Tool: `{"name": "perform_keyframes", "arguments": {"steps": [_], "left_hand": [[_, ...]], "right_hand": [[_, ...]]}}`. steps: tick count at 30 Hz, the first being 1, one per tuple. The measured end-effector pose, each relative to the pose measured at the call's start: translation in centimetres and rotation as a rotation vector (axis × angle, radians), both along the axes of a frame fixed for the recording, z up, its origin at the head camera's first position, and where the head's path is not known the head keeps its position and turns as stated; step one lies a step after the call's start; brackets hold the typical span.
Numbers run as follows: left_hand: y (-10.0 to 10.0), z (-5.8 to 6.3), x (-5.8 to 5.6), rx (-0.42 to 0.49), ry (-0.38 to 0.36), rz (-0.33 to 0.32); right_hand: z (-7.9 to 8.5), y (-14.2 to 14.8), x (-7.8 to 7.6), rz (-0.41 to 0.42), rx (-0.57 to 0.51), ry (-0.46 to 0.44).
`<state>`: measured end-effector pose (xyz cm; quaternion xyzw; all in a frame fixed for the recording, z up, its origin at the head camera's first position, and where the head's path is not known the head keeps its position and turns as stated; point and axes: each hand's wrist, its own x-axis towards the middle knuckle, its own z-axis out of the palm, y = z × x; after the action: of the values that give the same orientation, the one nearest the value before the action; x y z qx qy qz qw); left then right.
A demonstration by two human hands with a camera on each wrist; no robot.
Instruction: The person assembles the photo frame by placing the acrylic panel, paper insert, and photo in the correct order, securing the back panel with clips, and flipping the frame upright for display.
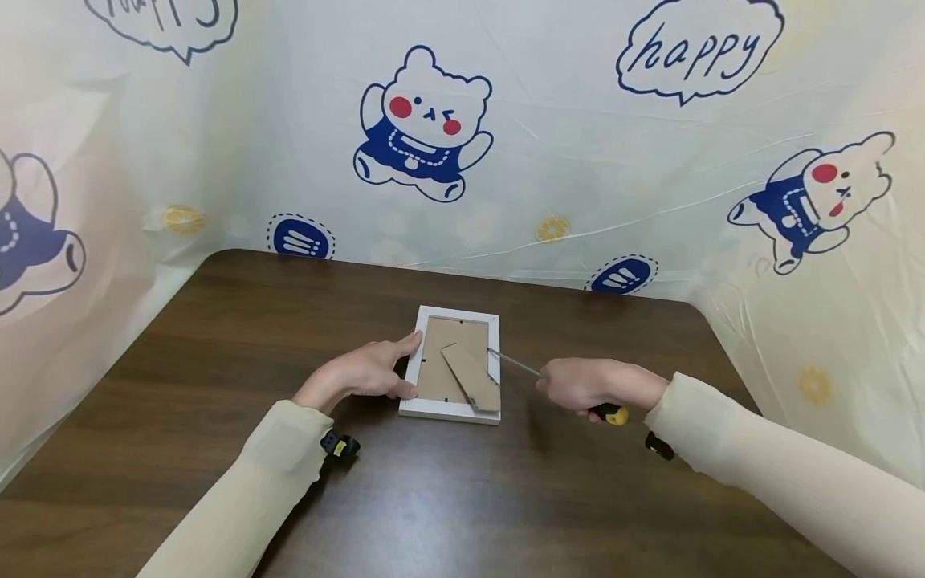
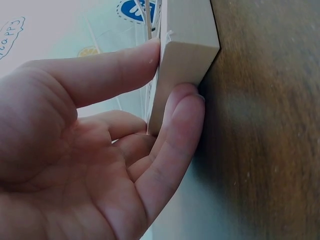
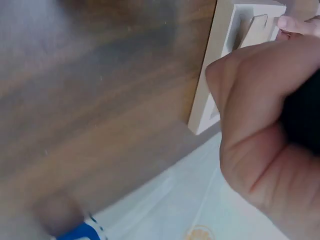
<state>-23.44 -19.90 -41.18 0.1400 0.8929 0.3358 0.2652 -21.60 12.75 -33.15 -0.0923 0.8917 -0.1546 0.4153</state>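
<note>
A white picture frame (image 1: pixel 444 409) lies face down, showing its brown backing board (image 1: pixel 437 361) and an angled easel stand (image 1: pixel 473 377). My left hand (image 1: pixel 368 371) holds the frame by its left side. In the left wrist view, that thumb (image 2: pixel 125 70) presses on the back edge of the frame (image 2: pixel 187 60) while a finger bears on its outer side near the table. My right hand (image 1: pixel 581 383) grips a screwdriver (image 1: pixel 516 364) by its black and yellow handle. The blade's tip reaches the backing's right edge. In the right wrist view, my right hand (image 3: pixel 260 105) covers the screwdriver and part of the frame.
The frame lies on a dark brown wooden table (image 1: pixel 405 498). Behind and at both sides hangs a pale curtain (image 1: pixel 535 144) printed with bears and lettering, meeting the table's far edge. Small black devices (image 1: pixel 340 444) sit at both sleeve cuffs.
</note>
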Motion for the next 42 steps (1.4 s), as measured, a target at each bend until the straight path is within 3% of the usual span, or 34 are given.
{"name": "perform_keyframes", "arguments": {"steps": [2,5,15,19,27,30,35,38,42], "left_hand": [[0.1,0.0,0.0,-0.001,-0.003,0.001],[0.2,-0.1,-0.1,-0.004,-0.002,0.0],[0.4,-0.2,-0.1,-0.002,0.001,-0.008],[0.4,-0.1,-0.1,-0.003,-0.001,-0.014],[0.2,0.3,-0.2,-0.019,0.009,-0.028],[0.2,0.4,-0.3,-0.028,0.023,-0.037],[0.2,0.4,-0.4,-0.036,0.024,-0.029],[0.2,0.4,-0.5,-0.041,0.024,-0.024],[0.1,0.1,-0.5,-0.043,0.023,-0.028]], "right_hand": [[-0.1,0.3,0.2,-0.094,-0.071,-0.062],[-0.2,0.5,0.3,-0.157,-0.142,-0.108],[-0.8,0.6,1.2,-0.146,-0.127,-0.055],[-0.8,0.5,1.0,-0.069,-0.059,-0.004],[-0.1,-0.5,0.5,0.263,0.171,0.217],[0.0,-1.0,0.6,0.276,0.221,0.255],[-0.1,-1.9,0.8,0.199,0.29,0.269],[-0.1,-2.2,0.7,0.208,0.333,0.28],[-0.2,-1.7,0.4,0.225,0.271,0.236]]}}
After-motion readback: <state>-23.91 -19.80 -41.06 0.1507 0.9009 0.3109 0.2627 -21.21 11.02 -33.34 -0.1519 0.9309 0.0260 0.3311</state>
